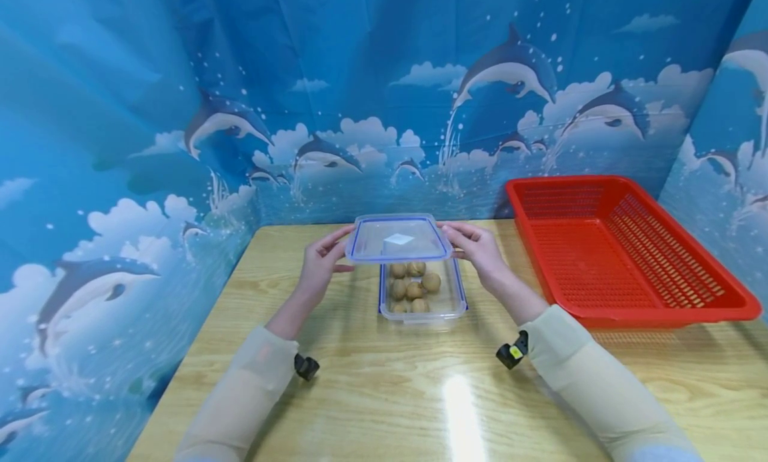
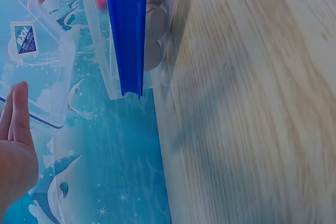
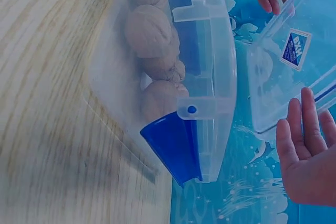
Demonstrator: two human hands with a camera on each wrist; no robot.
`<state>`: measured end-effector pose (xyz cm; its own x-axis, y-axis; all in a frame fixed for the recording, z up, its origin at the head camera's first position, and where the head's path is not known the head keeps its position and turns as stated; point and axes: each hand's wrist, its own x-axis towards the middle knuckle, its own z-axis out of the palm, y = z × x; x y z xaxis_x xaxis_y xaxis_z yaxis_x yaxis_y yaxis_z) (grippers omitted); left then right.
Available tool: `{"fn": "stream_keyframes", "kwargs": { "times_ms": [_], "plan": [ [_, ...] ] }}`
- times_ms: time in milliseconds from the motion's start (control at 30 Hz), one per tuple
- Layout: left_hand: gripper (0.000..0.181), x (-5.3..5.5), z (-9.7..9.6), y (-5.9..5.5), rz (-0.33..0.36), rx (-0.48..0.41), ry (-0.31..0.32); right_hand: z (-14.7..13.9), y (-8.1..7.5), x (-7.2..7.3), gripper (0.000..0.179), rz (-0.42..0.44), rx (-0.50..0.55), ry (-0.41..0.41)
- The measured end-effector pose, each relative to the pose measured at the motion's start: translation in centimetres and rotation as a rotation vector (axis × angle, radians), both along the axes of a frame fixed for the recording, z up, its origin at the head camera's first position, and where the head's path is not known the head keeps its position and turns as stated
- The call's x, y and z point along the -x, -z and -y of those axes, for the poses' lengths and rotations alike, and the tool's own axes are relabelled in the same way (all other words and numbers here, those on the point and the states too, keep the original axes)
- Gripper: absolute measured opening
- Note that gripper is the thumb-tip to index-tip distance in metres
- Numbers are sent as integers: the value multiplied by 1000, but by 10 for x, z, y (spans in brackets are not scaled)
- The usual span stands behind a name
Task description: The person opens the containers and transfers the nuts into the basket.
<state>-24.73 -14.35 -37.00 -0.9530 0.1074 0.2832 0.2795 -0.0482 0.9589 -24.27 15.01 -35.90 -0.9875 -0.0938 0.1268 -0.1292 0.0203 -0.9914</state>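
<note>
A clear lid [image 1: 384, 250] with a blue seal hangs tilted above a clear plastic food container [image 1: 451, 305] on the wooden table. My left hand [image 1: 321, 262] grips the lid's left edge. At the opposite edge, my right hand [image 1: 480, 250] holds the lid too. Several walnuts [image 1: 414, 290] lie inside the container. The wrist views show a blue locking flap [image 2: 127, 45] hanging out from the container's side, and another blue flap [image 3: 173, 145] on the other side. The lid's label [image 3: 295, 49] shows from below in the right wrist view.
A large red plastic basket [image 1: 600, 262] stands on the right side of the wooden table [image 1: 360, 395]. Behind the table hangs a blue dolphin-print curtain [image 1: 384, 82], which also covers the left side and the far right.
</note>
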Motion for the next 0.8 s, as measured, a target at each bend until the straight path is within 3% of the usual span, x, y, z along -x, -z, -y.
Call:
{"fn": "stream_keyframes", "kwargs": {
  "times_ms": [200,600,800],
  "plan": [
    [39,-3,4,-2,43,11,1,2,2,-1,41,-26,-3,-52],
    [44,-3,8,2,64,4,99,7,6,-3,39,-55,24,-78],
    [46,-5,12,2,101,29,80,13,8,-6,40,-64,7,-82]
  ]
}}
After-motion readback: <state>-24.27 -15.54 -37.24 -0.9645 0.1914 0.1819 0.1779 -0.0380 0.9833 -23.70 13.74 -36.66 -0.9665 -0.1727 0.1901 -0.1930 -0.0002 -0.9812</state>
